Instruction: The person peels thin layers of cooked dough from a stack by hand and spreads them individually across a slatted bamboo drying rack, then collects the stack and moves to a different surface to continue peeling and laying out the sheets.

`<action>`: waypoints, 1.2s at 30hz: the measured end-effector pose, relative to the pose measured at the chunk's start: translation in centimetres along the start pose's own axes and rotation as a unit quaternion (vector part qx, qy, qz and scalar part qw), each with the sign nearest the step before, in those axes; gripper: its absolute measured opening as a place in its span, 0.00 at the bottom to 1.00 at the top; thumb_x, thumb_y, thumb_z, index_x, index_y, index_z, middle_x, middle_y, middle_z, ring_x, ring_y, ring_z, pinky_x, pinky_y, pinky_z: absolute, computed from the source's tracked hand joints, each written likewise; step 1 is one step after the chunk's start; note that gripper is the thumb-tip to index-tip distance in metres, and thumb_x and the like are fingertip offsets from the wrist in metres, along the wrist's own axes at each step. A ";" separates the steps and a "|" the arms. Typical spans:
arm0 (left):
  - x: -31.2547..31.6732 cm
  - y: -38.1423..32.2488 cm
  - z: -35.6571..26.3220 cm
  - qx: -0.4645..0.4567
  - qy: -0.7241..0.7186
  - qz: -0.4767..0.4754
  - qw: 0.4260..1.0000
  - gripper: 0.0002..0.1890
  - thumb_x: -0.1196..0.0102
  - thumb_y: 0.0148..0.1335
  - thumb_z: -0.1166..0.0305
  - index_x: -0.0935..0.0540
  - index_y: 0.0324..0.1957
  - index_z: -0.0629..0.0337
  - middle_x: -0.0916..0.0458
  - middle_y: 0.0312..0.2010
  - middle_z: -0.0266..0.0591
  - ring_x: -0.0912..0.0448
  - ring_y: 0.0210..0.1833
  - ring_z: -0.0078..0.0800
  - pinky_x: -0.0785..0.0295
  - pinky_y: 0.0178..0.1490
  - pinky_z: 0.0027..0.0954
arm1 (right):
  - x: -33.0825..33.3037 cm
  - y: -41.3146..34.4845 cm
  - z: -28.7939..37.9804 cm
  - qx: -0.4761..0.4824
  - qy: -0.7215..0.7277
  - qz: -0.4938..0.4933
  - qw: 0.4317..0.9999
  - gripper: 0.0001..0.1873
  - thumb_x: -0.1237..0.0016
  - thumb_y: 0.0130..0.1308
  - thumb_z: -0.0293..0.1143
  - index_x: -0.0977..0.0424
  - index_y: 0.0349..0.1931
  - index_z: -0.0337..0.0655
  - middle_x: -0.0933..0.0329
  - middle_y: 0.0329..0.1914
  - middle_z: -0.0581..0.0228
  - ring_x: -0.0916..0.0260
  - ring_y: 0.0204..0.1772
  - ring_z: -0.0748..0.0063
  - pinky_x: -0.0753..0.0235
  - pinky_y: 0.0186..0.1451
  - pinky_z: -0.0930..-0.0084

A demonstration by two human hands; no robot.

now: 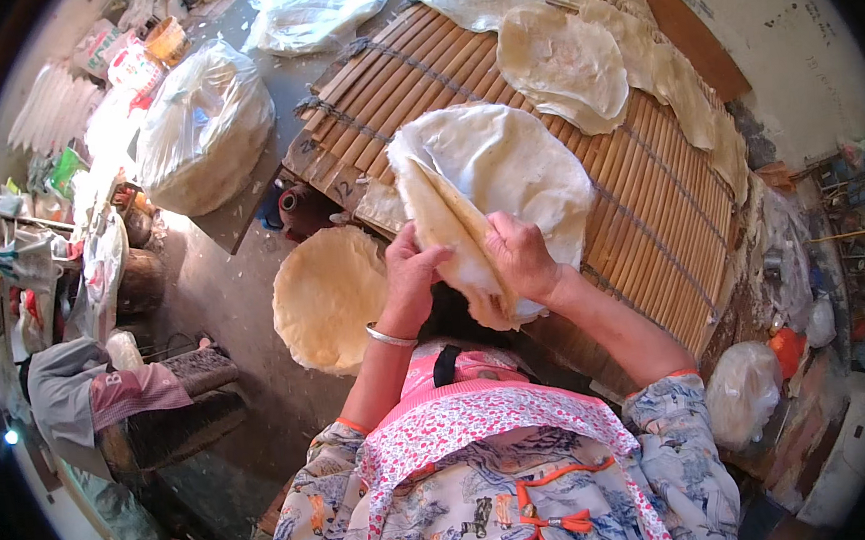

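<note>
A thin, round, off-white sheet (pixel 519 162), like a flatbread, lies over the near edge of a bamboo-slat mat (pixel 645 187). I cannot tell what it is made of. Between my hands is a folded, yellowish flap (pixel 447 209), its lower end hanging towards my apron. Whether this flap belongs to the sheet beneath or is separate is unclear. My left hand (pixel 414 271) pinches its left edge between thumb and fingers. Gripping the right side is my right hand (pixel 522 260), fingers curled over the fold. Low on the left is a round yellowish disc (pixel 329 300).
More thin sheets (pixel 563 65) lie along the mat's far side. On a board at left stands a clear plastic bag (pixel 204 128) holding a round stack; another bag (pixel 320 11) lies behind. A bench (pixel 178 401) with cloth is lower left. A plastic bag (pixel 746 395) sits right.
</note>
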State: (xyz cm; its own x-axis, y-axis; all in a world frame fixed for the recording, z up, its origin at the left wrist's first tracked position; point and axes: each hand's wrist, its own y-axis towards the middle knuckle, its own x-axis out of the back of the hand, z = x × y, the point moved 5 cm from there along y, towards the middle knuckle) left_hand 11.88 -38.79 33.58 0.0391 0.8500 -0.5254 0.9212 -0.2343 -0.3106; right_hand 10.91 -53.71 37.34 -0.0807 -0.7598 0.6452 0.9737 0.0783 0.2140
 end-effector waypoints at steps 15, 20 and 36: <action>10.0 0.9 5.6 -0.057 -0.009 -0.206 0.977 0.08 0.55 0.37 0.82 0.27 0.24 0.63 0.29 0.23 0.35 0.31 0.30 0.26 0.33 0.36 0.25 | 31.2 1.2 -7.4 -0.002 0.151 -0.249 0.957 0.09 0.64 0.57 0.31 0.33 0.24 0.36 0.34 0.20 0.65 0.39 0.25 0.76 0.36 0.28 0.75; 10.6 0.4 7.3 0.011 -0.045 -0.192 0.980 0.09 0.53 0.45 0.75 0.26 0.32 0.61 0.25 0.28 0.37 0.28 0.33 0.29 0.29 0.38 0.29 | 38.0 8.8 -8.8 -0.002 0.228 -0.243 0.943 0.09 0.61 0.51 0.31 0.32 0.19 0.36 0.36 0.16 0.62 0.36 0.24 0.71 0.34 0.28 0.72; 6.2 -4.9 9.1 0.079 -0.131 -0.125 0.980 0.20 0.49 0.53 0.61 0.31 0.49 0.54 0.26 0.45 0.39 0.28 0.47 0.37 0.30 0.47 0.42 | 29.1 -10.1 -34.6 -0.511 0.312 -0.273 0.753 0.21 0.67 0.62 0.31 0.53 0.53 0.38 0.38 0.48 0.46 0.29 0.35 0.55 0.26 0.24 0.62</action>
State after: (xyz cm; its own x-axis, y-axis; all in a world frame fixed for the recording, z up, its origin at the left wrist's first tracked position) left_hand 4.04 -36.65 24.62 -0.2999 0.7452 -0.5956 0.8174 -0.1212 -0.5631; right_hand 6.07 -98.93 28.57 -0.7234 -0.6786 0.1272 0.5122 -0.6510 -0.5603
